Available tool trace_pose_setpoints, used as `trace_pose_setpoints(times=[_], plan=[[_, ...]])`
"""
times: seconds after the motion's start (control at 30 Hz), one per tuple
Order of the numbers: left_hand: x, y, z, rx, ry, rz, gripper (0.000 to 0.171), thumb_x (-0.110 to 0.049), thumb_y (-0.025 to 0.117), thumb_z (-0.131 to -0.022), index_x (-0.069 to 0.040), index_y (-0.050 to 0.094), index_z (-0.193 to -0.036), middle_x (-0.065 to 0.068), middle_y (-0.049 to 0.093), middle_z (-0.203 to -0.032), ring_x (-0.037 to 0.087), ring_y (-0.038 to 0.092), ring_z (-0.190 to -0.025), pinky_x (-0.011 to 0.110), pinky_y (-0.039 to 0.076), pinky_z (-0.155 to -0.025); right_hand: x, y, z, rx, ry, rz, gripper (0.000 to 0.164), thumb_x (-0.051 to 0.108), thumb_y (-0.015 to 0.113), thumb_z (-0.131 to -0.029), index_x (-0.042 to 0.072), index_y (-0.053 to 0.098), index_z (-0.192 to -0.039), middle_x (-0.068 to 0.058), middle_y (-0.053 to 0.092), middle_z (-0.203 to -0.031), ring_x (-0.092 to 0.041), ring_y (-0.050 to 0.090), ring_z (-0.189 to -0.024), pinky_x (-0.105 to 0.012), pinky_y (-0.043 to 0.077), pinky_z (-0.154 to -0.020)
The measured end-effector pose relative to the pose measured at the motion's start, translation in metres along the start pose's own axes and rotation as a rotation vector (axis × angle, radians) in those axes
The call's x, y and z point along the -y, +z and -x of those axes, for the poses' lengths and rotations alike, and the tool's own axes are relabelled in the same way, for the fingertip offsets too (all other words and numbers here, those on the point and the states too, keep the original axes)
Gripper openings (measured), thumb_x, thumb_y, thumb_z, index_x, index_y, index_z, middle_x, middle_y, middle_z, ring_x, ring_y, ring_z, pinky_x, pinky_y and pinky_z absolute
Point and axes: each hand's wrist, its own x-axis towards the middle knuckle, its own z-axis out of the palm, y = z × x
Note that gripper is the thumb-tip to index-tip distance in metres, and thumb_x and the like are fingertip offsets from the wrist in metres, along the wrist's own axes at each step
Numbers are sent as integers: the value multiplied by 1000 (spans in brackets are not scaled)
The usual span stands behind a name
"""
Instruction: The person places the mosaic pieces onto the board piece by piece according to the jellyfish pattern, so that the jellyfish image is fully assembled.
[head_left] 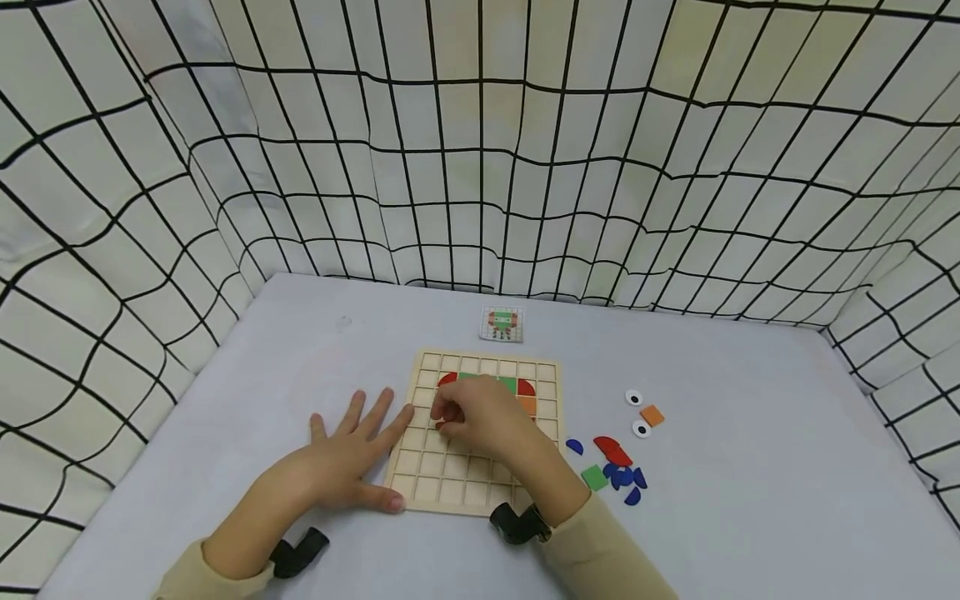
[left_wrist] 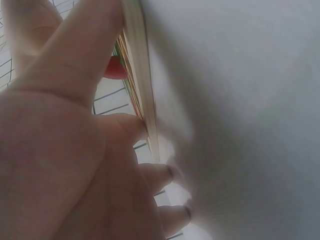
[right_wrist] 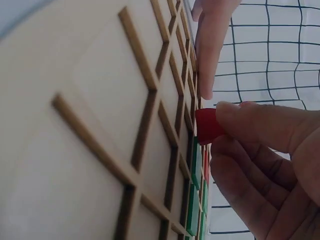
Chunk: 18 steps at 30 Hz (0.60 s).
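Note:
A wooden grid board (head_left: 444, 487) lies on the table, with green, red and orange pieces set in its upper cells. My right hand (head_left: 487, 417) is over the board's middle left, pinching a red piece (right_wrist: 206, 125) with a rounded edge between thumb and forefinger. In the right wrist view the piece is just beside green pieces (right_wrist: 191, 210) in the grid. My left hand (head_left: 337, 467) rests with fingers spread along the board's left side, little more than its fingertip and thumb touching the edge. My right hand hides part of the filled cells.
A small pattern card (head_left: 502, 324) lies behind the board. Right of it are two eye discs (head_left: 633, 397), an orange square (head_left: 652, 415), red pieces (head_left: 612, 450), a green square (head_left: 594, 477) and several blue half-rounds (head_left: 625, 477). Black netting (head_left: 480, 152) surrounds the table.

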Motion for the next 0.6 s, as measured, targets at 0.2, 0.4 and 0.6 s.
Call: trace_pose_setpoints(times=[0.2, 0.4, 0.6], plan=[[0, -2, 0, 0, 8, 4, 116, -75, 68, -72, -21, 18, -161, 18, -2, -167, 53, -6, -149, 89, -1, -94, -1, 2, 1, 41, -13, 13, 15, 9, 80, -82, 21, 71, -86, 14, 60, -74, -4, 54, -71, -18, 46, -66], [-1, -3, 0, 1, 2, -4, 117, -75, 69, -71, -21, 18, -161, 18, -1, -167, 53, -5, -149, 89, -1, -93, 1, 4, 1, 70, 2, 65, 16, 16, 83, -82, 22, 69, -84, 14, 59, -75, -6, 53, -72, -19, 46, -67], [-1, -1, 0, 4, -11, -5, 118, -75, 70, -69, -21, 18, -161, 19, 0, -167, 54, -5, -149, 89, -1, -92, 4, 6, 1, 103, 39, 132, 22, 23, 85, -80, 24, 63, -81, 11, 56, -74, -8, 51, -72, -21, 42, -63]])
